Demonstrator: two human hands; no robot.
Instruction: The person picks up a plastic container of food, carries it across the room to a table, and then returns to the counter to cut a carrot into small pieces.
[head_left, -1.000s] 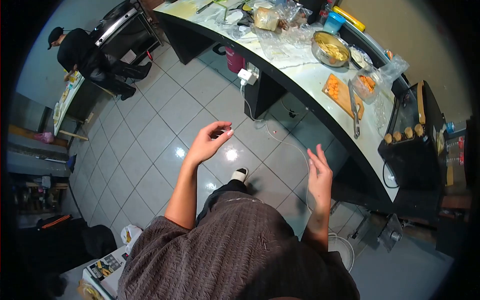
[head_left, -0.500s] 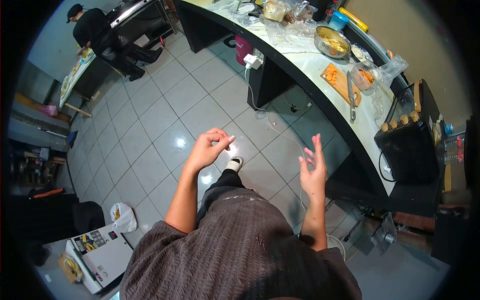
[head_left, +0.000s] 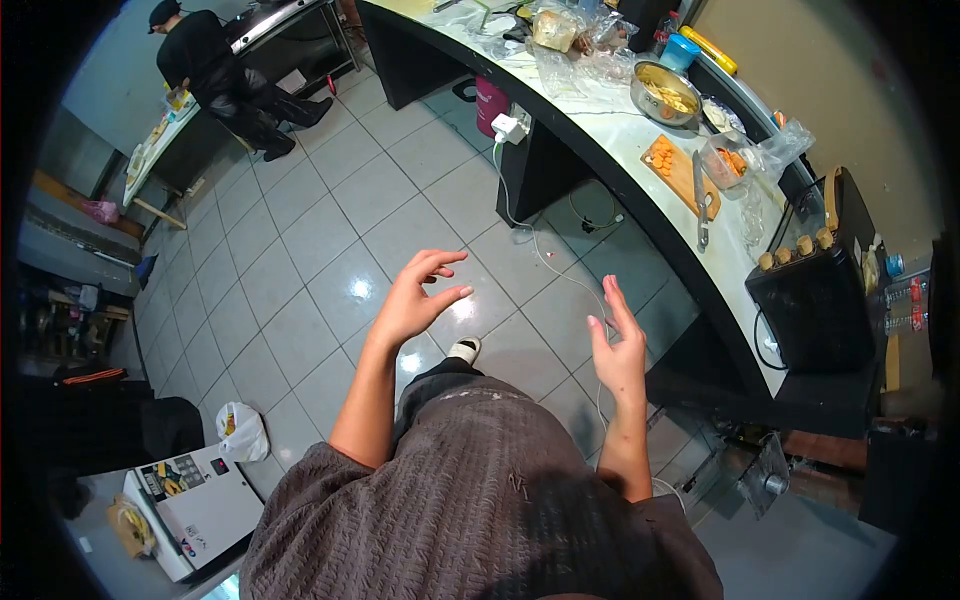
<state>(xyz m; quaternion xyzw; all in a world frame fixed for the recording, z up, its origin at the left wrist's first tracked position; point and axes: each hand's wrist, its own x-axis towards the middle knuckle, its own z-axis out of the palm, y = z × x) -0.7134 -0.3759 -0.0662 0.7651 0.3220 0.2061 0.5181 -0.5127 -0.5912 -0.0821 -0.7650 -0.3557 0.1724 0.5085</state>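
Both of my hands hang in the air over the tiled floor and hold nothing. My left hand has its thumb and fingers apart in a loose curve. My right hand points upward, fingers extended and thumb apart, nearest to the curved counter. On that counter lies a wooden cutting board with sliced carrots and a knife. Beside it stand a plastic container with orange pieces and a metal bowl of pale cut food.
A white cable runs across the floor from a plug. A black toaster oven sits at the counter's near end. A person in dark clothes works at the far left. A white bag lies left of me.
The thumb and fingers of my left hand have spread apart. My right hand has moved slightly left, its thumb further from the fingers. The view has shifted a little.
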